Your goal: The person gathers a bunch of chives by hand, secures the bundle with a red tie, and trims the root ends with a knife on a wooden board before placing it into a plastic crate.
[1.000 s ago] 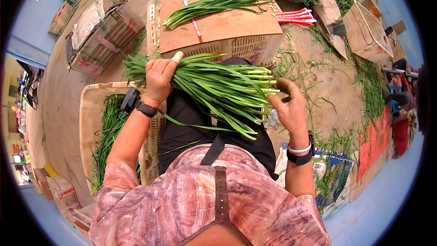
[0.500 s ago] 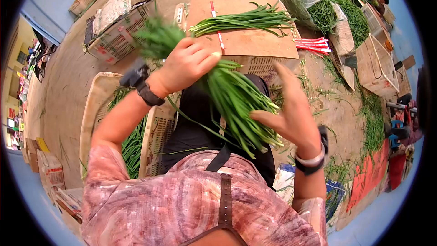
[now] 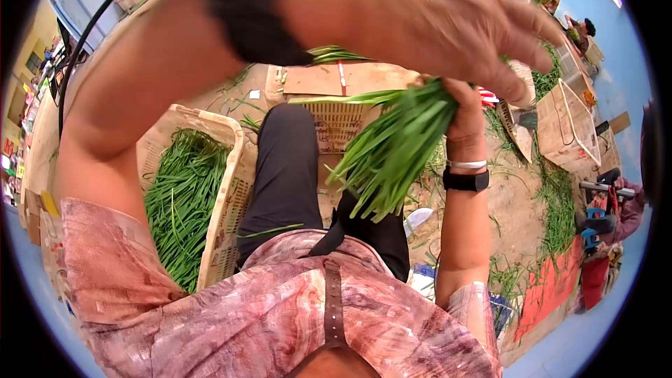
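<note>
Chive bunch (image 3: 392, 147) in the clenched right hand (image 3: 467, 108), forearm upright; left hand (image 3: 434, 14) high near the camera, fingers splayed.

Left hand (image 3: 420, 14) is up close to the lens across the top of the frame, blurred, fingers (image 3: 521, 7) spread, holding nothing. Right hand (image 3: 465, 108), upper centre-right, is closed around a bunch of chives (image 3: 392, 154), whose free ends fan down-left over the lap. Bangle (image 3: 467, 164) and black watch (image 3: 465, 180) sit on that wrist. Basket (image 3: 227, 168) at left holds loose greens (image 3: 182, 196). Cardboard sheet (image 3: 315, 80) lies on a crate (image 3: 336, 122), upper centre.
</note>
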The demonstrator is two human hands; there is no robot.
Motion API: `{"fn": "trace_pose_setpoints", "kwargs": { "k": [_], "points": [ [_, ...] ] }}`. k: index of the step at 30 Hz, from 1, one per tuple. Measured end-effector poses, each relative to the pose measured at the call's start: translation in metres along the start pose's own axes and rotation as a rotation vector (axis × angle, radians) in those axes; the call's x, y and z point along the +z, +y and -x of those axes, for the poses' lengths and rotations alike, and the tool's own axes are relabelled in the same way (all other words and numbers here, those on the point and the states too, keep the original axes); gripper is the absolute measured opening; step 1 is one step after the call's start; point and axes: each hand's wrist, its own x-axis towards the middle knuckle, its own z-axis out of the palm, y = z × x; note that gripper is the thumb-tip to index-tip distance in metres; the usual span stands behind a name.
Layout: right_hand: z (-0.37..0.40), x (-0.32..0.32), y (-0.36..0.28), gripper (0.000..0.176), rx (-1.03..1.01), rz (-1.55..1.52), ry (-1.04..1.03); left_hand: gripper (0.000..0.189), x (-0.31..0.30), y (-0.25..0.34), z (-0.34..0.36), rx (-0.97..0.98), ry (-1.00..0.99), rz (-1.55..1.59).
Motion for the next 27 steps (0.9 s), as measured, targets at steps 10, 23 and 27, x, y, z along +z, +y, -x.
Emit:
{"fn": "trace_pose_setpoints", "kwargs": {
  "k": [10, 23, 27],
  "points": [
    [-0.033, -0.008, 0.035, 0.058, -0.074, -0.521, -0.268, 0.077, 0.049, 0.066, 0.139, -1.477, -0.060, 1.288],
    [-0.110, -0.040, 0.113, 0.044, 0.004, -0.726, -0.065, 0.091, 0.188, 0.190, 0.173, -1.619, 0.899, 2.499],
    [-0.153, -0.043, 0.111, 0.048, 0.029, -0.689, -0.142, 0.089, 0.204, 0.174, 0.184, -1.617, 1.101, 2.371]
  ]
}}
